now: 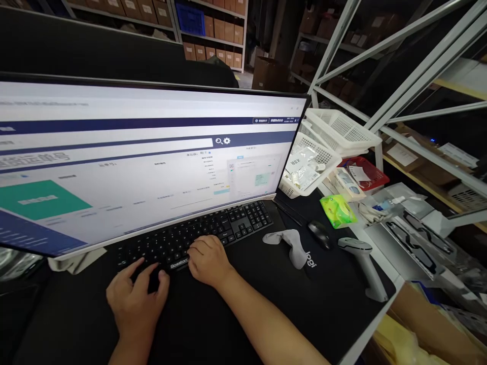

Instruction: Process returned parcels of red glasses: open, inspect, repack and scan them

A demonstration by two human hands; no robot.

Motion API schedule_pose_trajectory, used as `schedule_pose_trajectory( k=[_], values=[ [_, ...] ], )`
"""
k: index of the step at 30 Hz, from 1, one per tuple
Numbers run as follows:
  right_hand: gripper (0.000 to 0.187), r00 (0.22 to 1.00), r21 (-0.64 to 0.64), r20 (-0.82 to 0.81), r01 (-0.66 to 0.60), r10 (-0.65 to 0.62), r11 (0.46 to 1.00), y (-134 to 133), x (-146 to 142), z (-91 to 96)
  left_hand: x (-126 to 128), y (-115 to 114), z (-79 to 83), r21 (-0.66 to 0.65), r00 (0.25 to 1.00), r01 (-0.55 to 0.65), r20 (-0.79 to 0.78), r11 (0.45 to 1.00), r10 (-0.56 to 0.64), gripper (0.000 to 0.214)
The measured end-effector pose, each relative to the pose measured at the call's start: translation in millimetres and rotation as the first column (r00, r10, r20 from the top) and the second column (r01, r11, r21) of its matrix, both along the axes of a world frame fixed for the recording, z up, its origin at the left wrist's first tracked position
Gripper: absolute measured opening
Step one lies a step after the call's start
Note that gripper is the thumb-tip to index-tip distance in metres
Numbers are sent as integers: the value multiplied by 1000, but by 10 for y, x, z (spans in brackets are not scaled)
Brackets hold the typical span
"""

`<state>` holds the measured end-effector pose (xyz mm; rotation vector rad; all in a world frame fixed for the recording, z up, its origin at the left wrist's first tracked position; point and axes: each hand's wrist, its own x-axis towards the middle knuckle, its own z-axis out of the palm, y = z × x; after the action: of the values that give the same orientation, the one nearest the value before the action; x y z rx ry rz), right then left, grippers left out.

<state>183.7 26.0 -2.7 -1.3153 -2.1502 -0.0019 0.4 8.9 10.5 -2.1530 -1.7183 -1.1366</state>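
Both of my hands are at a black keyboard (243,223) in front of a wide monitor (152,167) with a lit web page. My left hand (137,296) rests at the keyboard's lower left edge, fingers spread and bent, holding nothing. Farther right, my right hand (209,261) lies over the middle keys with its fingers curled down onto them; nothing shows in its grasp. A crumpled grey cloth piece (291,246) and a black mouse (319,234) lie to the right on the dark desk mat (323,289).
A handheld barcode scanner (365,268) lies near the desk's right edge. Behind it are a green-yellow packet (338,210), white plastic baskets (323,167) and a red tray (375,175). Shelves with cardboard boxes (224,33) stand at the back; a metal rack (411,66) rises on the right.
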Motion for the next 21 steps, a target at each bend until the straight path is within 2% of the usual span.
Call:
schedule_pose_trajectory(
  k=[4,10,13,18,21],
  values=[
    [11,1000,0,27,-10,10,1000,14,-19,3,2,-11,-11,-5,1000,-14,8,1000,14,7],
    [11,999,-25,53,4,-2,1000,8,-12,30,-28,18,-48,49,999,54,-1,997,-54,4],
    [11,999,-31,52,14,-12,999,3,13,33,-59,27,-60,51,999,40,-2,998,-40,5],
    [8,999,-40,34,15,-13,999,11,-12,29,-108,28,-52,174,991,126,-72,977,-115,10],
    [12,998,-15,-54,13,-13,1000,-94,29,153,-113,33,-39,217,982,168,-118,962,-145,11]
  ],
)
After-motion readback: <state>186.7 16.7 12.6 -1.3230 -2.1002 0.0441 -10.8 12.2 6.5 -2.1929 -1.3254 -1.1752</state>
